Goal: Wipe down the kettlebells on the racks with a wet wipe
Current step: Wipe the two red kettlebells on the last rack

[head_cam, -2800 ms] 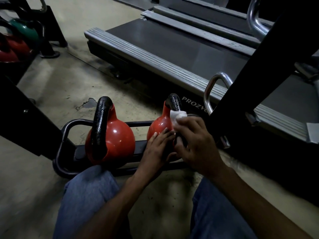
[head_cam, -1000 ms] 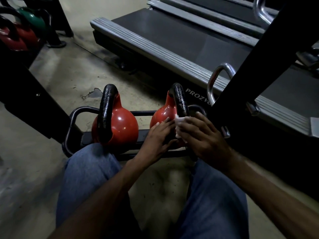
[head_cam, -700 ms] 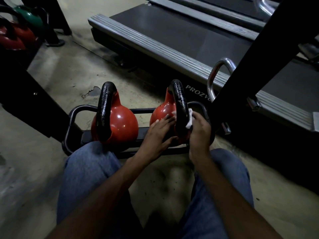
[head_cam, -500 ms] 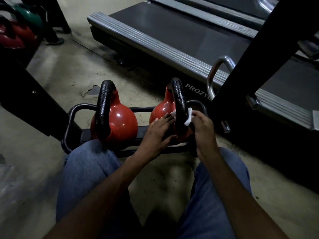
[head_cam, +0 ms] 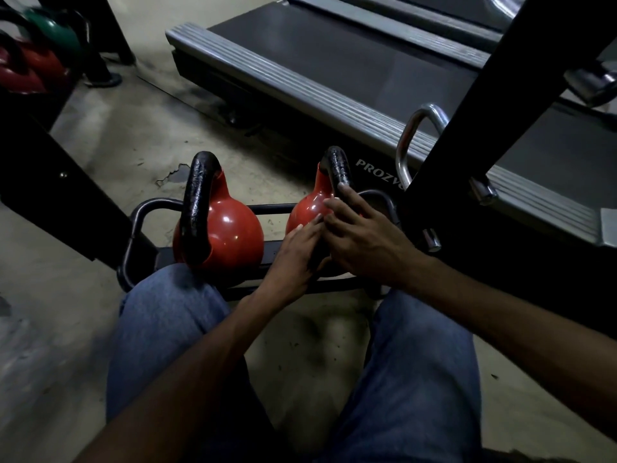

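On the low black rack the left red kettlebell stands alone, beside the right red kettlebell, which is being wiped. The left hand lies flat and straight-fingered, steadying its near flank. The right hand presses spread fingers at the foot of the handle, the wet wipe hidden, probably beneath. Next, I judge: rub up the handle, then shift left.

Dim light is falling on a stained concrete floor, a dark chipped patch showing in it; a treadmill with ribbed grey side rails is sitting alongside; a second treadmill is lying just beyond it.
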A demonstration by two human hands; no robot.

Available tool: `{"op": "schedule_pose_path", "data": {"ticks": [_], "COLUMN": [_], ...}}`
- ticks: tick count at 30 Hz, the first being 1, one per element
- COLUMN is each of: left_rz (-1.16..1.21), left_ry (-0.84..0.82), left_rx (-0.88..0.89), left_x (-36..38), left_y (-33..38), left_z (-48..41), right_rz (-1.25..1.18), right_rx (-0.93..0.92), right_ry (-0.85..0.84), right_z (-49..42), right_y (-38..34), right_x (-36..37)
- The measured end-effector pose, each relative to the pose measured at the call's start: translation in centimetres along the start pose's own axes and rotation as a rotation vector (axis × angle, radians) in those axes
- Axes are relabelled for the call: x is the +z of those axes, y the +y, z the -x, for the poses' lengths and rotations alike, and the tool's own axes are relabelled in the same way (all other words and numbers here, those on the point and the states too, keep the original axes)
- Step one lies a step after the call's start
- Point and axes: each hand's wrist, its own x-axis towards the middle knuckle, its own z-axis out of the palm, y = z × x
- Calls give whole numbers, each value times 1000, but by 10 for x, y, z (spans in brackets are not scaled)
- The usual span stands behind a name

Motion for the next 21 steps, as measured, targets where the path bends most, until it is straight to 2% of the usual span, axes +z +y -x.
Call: {"op": "schedule_pose_path", "data": {"ticks": [4,6,8,10,14,16,19,21], "left_rz": [8,28,24,9,-20,-21,-1,7], "left_ry": [-22,-35,-41,-36,-23,-27,-30,-31], "left_rx": [36,51,33,25,0,-6,-9,-31], "left_x": [-4,-6,-6,-5,-5,-4,-5,-5], "left_y": [-2,-3,-3,-4,-2,2,3,5], "left_z": [0,-1,-2,-2,-2,-1,-1,0], "right_rz": [92,109,37,-108,-608,-824,-1188,-1379], "right_rx": [-120,-49,108,343,979,1211,1368,1435], "right_ry": [183,241,252,299,470,534,562,478], "right_z": [13,25,37,45,37,24,4,-7], "right_y": [3,-4,-17,-36,-75,-78,-54,-33], "right_x": [-7,-8,-7,-4,-7,-10,-6,-5]}}
